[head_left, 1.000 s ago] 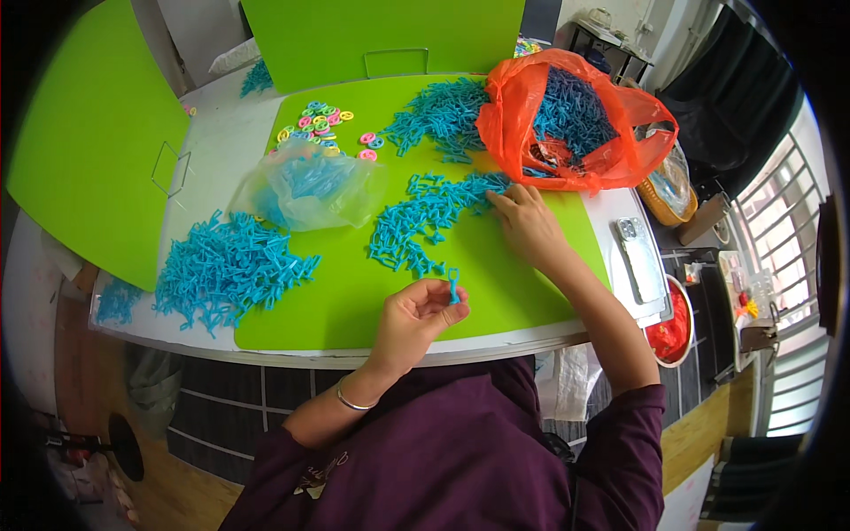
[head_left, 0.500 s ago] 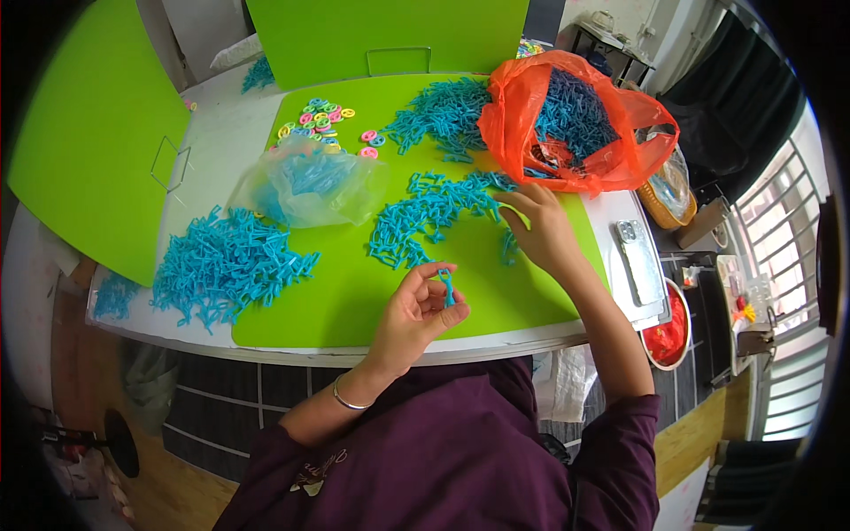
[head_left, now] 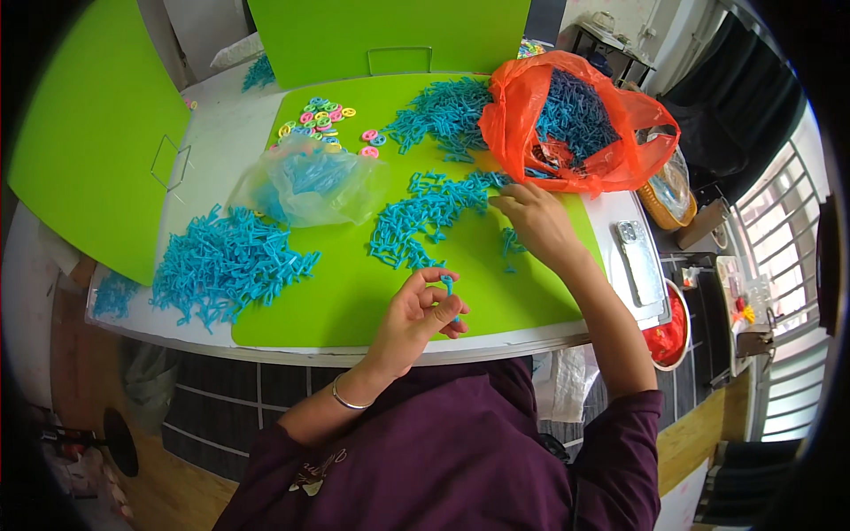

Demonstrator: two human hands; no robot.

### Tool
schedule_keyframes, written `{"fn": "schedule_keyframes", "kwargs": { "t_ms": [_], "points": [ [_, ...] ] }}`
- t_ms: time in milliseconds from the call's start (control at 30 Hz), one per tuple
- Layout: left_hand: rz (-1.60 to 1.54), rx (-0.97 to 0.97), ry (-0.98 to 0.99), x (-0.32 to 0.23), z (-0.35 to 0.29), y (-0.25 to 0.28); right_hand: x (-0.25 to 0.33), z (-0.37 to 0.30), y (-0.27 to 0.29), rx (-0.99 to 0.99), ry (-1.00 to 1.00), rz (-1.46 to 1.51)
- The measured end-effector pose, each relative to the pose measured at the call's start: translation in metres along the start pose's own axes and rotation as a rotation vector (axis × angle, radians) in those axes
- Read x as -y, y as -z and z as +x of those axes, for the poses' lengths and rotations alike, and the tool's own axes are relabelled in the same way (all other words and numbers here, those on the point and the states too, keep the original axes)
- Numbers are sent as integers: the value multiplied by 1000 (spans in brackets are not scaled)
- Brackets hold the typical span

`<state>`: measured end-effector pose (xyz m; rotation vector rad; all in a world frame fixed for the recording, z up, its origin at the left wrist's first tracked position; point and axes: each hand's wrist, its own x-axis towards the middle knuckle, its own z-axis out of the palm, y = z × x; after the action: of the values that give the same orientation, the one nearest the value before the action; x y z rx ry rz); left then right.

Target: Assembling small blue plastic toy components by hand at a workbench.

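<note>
Between the thumb and fingers of my left hand [head_left: 409, 317], near the front of the table, is a small blue plastic clip [head_left: 448, 284] with a loop at its upper end. My right hand [head_left: 542, 226] is at the right end of a curved pile of blue plastic clips [head_left: 412, 226], close below a red plastic bag [head_left: 496, 97]. Its thumb and fingers are drawn together; whatever they grip is hidden. A few loose clips [head_left: 510, 243] lie just left of that hand's wrist.
More blue clips are heaped at the left [head_left: 226, 265] and back [head_left: 443, 115]. A translucent bag [head_left: 350, 199] holds more pieces, with colourful rings [head_left: 369, 152] behind it. A phone [head_left: 633, 252] lies at the right edge. Upright green panels [head_left: 97, 133] border the table's left and back.
My right hand has drawn its fingers together and shifted slightly left at the pile. The clip in my left hand has turned and sits a little lower.
</note>
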<state>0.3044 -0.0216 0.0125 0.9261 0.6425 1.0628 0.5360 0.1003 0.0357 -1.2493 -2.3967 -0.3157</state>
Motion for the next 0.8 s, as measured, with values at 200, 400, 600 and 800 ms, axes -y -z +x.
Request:
{"fn": "schedule_keyframes", "kwargs": {
  "t_ms": [200,400,600,800],
  "points": [
    [-15,62,35,0,0,-2,-24,34,-25,111,188,222],
    [-23,37,13,1,2,-3,-26,27,-29,88,112,217],
    [-128,35,5,4,1,6,13,-9,19,-5,-301,605],
    [-242,22,144,1,1,-1,51,-64,38,59,-770,1509]
  ]
}}
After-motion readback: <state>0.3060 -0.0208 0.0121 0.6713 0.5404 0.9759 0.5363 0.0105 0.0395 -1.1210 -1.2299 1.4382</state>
